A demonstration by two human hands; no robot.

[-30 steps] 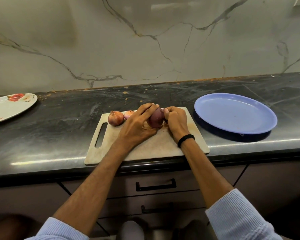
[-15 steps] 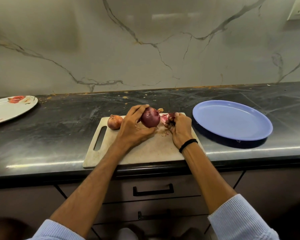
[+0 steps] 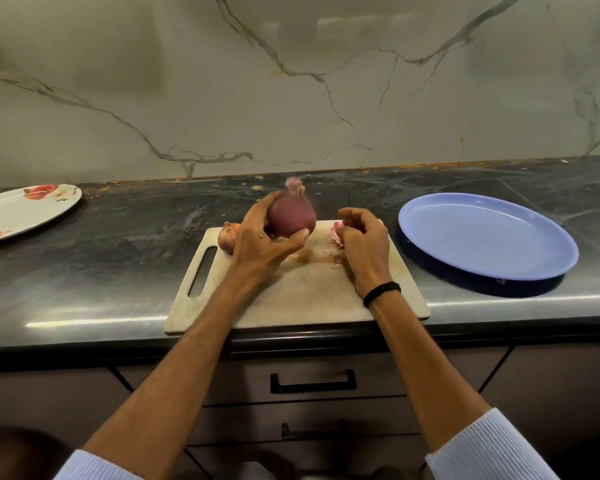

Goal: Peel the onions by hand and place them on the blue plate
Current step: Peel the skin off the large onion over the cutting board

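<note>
1. Flowered plate [image 3: 25, 209], at the counter's left edge; no part of my job.
2. Small onion [image 3: 226, 237], dry skin on, resting at the far left corner of the cutting board [image 3: 291, 299], just beside my left hand.
3. Left hand [image 3: 262, 249], fingers and thumb curled round the big red onion [image 3: 291, 220], which it holds clear above the board's far edge, tuft end up. I judge this onion firm, fairly heavy for its size, and slick wherever the papery skin is gone. A whole-hand grip round its widest part suits it. The loose skin at the tuft looks the best place to start a strip.
4. Right hand [image 3: 364, 244], fingers curled, pinching a pink scrap of peel [image 3: 336, 233] low over the board's far right corner. The scrap should be light and brittle, apt to tear.
5. Blue plate [image 3: 482, 237], on the counter just right of the board; no onion lies on it yet.
</note>
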